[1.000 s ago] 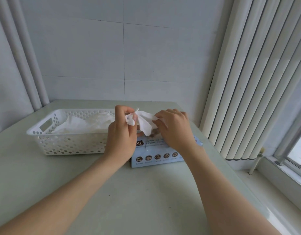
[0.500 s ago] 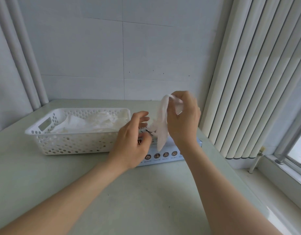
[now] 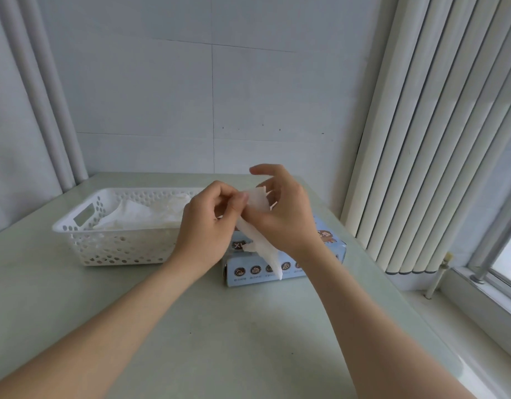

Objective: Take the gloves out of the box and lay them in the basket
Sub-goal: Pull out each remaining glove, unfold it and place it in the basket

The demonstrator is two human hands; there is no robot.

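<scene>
Glove [image 3: 260,243], thin and white, hangs between both hands above the box [image 3: 330,246], its loose tail dangling in front of the box's near face. The left hand [image 3: 203,228] pinches the top edge between thumb and forefinger. The right hand [image 3: 286,214] grips the glove just beside it with curled fingers, the index finger lifted free.

Half a second ago the right hand alone held the glove higher up, and the left hand hovered open by the box. Now the left hand has joined in and the glove has come lower. I judge the glove is clear of the box and is being passed or spread for the trip to the basket [image 3: 75,228]. A small white scrap shows at the box top; I cannot tell whether it belongs to this glove or the next.

The basket stands just left of the box, its near wall close by the left wrist. Other gloves [image 3: 139,216] already lie heaped inside, toward its far right. The way leftward over the rim looks open. The table [image 3: 234,326] stretches bare on the near side, while vertical blinds [image 3: 421,139] close in on the right, near the box's far end.
</scene>
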